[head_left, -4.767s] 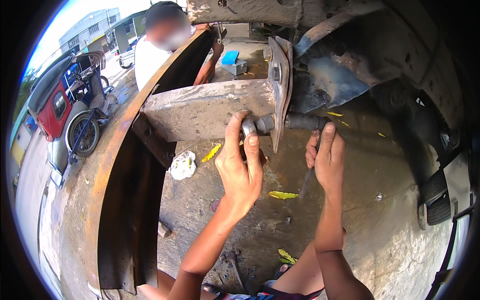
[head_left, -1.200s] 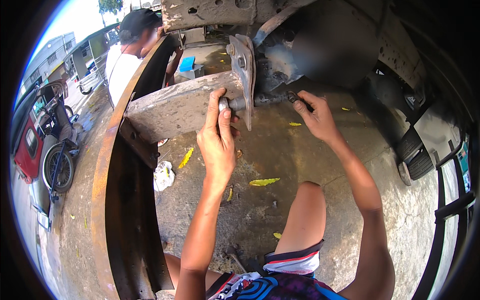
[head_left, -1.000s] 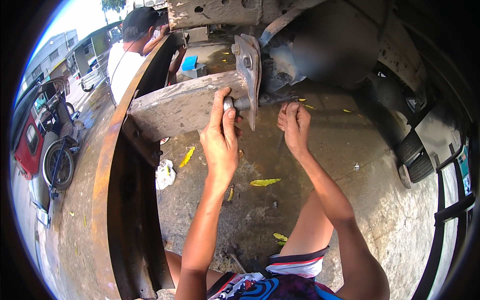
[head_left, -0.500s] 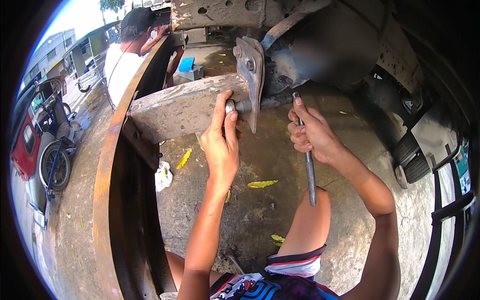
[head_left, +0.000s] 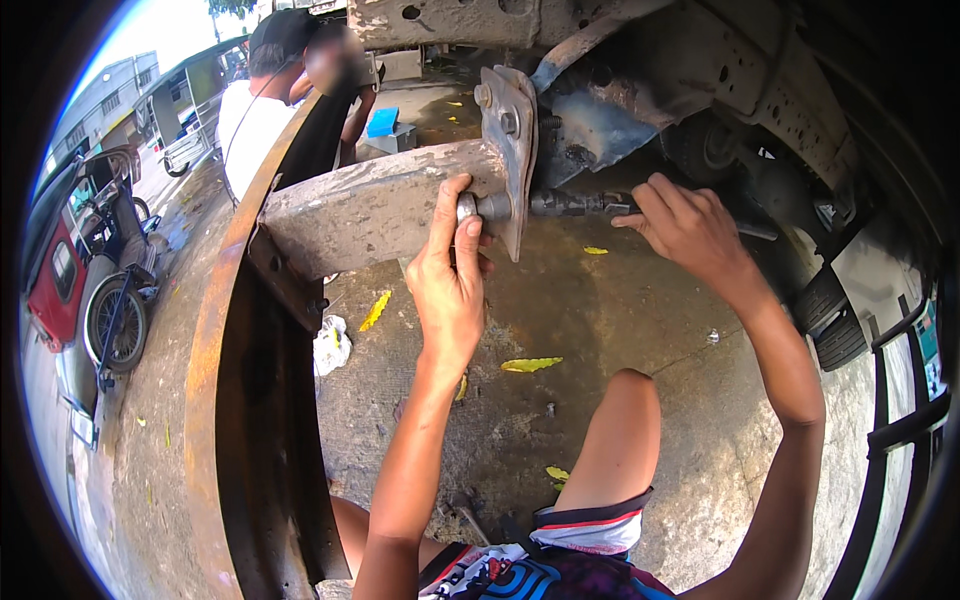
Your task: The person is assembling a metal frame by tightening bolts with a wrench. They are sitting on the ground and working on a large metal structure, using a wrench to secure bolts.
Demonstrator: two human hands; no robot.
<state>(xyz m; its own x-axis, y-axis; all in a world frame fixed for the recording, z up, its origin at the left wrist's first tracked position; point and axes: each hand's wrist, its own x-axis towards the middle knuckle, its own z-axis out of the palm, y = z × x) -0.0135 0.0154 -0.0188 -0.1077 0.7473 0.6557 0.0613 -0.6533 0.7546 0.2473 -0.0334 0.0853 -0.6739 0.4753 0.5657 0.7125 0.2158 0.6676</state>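
Observation:
A steel bracket plate (head_left: 514, 150) with bolts in it joins the end of a rusty square beam (head_left: 370, 205). Below the beam, my left hand (head_left: 450, 265) pinches a shiny round metal piece, perhaps a socket (head_left: 466, 207), between thumb and fingers, on the plate's left side. From the plate's right side runs a dark socket extension (head_left: 570, 203). At its outer end, my right hand (head_left: 690, 228) is closed round the handle of a socket wrench (head_left: 757, 231), whose tip shows past the hand, pointing right. The palm side of my right hand is hidden.
A long rusty steel channel (head_left: 215, 340) rises along the left. Vehicle underbody metal (head_left: 590, 125) hangs above, with a tyre (head_left: 835, 325) at right. A person in a white shirt (head_left: 245, 125) works beyond the channel, near a blue-and-grey box (head_left: 385, 125). Leaves and a hammer-like tool (head_left: 467, 512) lie on the ground.
The wrench handle has swung from hanging down to pointing right, and my right hand has moved up and right with it. My left hand keeps its pinch on the round piece.

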